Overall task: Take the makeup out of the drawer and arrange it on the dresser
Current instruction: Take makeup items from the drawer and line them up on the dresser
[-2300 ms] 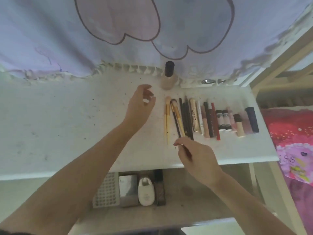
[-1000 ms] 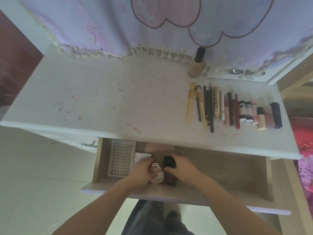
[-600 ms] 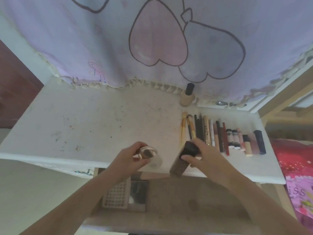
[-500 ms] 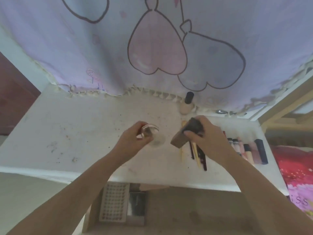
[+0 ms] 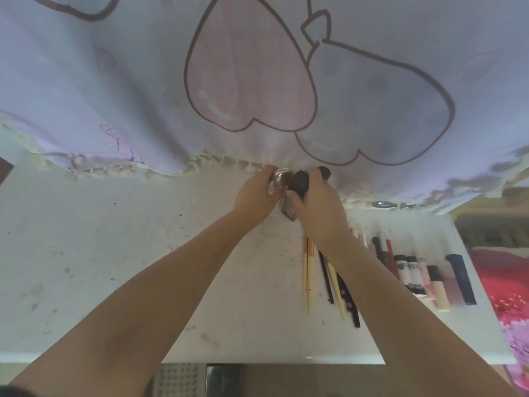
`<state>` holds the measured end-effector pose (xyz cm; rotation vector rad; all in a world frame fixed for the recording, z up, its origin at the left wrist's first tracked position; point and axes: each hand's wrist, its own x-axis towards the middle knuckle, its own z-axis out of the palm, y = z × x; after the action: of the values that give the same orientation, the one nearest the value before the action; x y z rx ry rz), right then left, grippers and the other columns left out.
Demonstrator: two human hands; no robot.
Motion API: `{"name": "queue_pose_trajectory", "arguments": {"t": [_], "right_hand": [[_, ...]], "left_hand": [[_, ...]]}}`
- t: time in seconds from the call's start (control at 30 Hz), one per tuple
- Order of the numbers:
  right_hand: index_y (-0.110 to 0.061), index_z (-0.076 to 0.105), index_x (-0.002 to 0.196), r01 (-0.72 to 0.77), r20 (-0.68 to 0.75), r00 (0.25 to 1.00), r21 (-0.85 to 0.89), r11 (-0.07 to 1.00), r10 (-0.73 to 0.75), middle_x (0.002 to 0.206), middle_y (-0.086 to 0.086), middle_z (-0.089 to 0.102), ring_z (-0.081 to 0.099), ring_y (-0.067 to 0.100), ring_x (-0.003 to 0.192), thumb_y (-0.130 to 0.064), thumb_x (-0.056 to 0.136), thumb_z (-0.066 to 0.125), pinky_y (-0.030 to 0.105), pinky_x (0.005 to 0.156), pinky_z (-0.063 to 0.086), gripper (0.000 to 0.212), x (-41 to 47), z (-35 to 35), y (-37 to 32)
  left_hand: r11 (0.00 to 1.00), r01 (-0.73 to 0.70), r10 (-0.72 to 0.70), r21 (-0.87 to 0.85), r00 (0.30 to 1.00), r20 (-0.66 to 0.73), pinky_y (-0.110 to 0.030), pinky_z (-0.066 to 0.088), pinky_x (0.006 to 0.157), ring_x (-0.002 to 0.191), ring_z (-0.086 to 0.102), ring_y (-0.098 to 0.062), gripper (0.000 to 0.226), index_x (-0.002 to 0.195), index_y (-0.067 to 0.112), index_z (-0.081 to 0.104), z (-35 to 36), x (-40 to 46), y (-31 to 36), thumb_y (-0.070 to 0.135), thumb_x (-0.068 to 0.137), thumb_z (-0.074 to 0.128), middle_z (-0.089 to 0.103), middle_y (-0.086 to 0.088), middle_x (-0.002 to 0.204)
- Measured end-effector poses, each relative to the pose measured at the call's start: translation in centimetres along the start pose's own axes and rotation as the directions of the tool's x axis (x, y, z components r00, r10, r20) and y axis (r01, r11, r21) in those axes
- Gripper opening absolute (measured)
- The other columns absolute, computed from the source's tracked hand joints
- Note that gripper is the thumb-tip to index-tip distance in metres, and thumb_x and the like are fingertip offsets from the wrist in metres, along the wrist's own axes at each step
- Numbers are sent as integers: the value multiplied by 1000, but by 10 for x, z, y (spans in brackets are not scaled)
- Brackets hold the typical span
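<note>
**Both hands at the back edge of the dresser**

Here, in the head view, both arms reach across the white dresser top point(image 5: 86, 253) to its rear edge, where a lilac curtain point(image 5: 143, 81) with heart outlines hangs down to a fringed hem. The left half of the top is bare apart from stains and specks, giving wide room there. The right part carries a row of brushes and pencils point(image 5: 329, 282) and, further right, lipsticks and small tubes point(image 5: 429, 276), which run close to the right edge. At the bottom, a strip of the open drawer point(image 5: 257, 379) shows below the front edge.

The left hand point(image 5: 254, 193) is closed around a small bottle with a shiny cap point(image 5: 279, 179). The right hand point(image 5: 317, 204) is clenched on a dark-capped bottle point(image 5: 297, 184), tilted, its brownish body pointing down between the hands. The two hands touch, just under the curtain hem. Whether either bottle rests on the top cannot be told.
</note>
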<state>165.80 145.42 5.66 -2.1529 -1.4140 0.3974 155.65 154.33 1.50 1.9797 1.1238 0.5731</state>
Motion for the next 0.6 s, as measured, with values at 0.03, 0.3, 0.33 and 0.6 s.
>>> {"name": "queue_pose_trajectory", "arguments": {"t": [0.03, 0.3, 0.33, 0.6], "right_hand": [[-12, 39, 127, 0, -4, 1000, -9, 1000, 0, 117, 10, 56, 58, 27, 103, -28, 93, 54, 38, 80, 53, 41, -2, -2, -2], [-12, 57, 118, 355, -110, 932, 66, 933, -347, 114, 1, 58, 60, 12, 91, -23, 93, 47, 22, 70, 52, 29, -125, -16, -3], [-12, 61, 111, 414, -56, 910, 114, 903, -410, 106, -1, 61, 59, 7, 85, -23, 93, 46, 17, 68, 51, 26, -155, -9, 3], [-20, 23, 148, 378, 619, 761, -177, 909, -196, 153, 0, 26, 30, 20, 138, -21, 97, 39, 32, 111, 29, 54, -254, 113, 71]], "left_hand": [[1000, 16, -15, -13, 1000, 17, -30, 46, 82, 97, 60, -19, 32, 118, 19, 52, 1, -1, -2, 30, 88, 59, 64, 1, 107], [999, 40, -42, -15, 982, -187, -19, 48, 69, 78, 55, -5, 34, 121, 29, 49, -32, -127, -19, 23, 89, 59, 59, 11, 91], [1000, 2, -7, -24, 979, -205, -15, 45, 63, 71, 55, -6, 27, 114, 35, 49, -34, -165, -24, 24, 90, 56, 58, 12, 84], [907, 82, -228, 414, 921, 317, -25, 41, 95, 116, 49, -7, 37, 134, 26, 46, 9, -334, -106, 27, 97, 40, 52, 6, 132]]}}
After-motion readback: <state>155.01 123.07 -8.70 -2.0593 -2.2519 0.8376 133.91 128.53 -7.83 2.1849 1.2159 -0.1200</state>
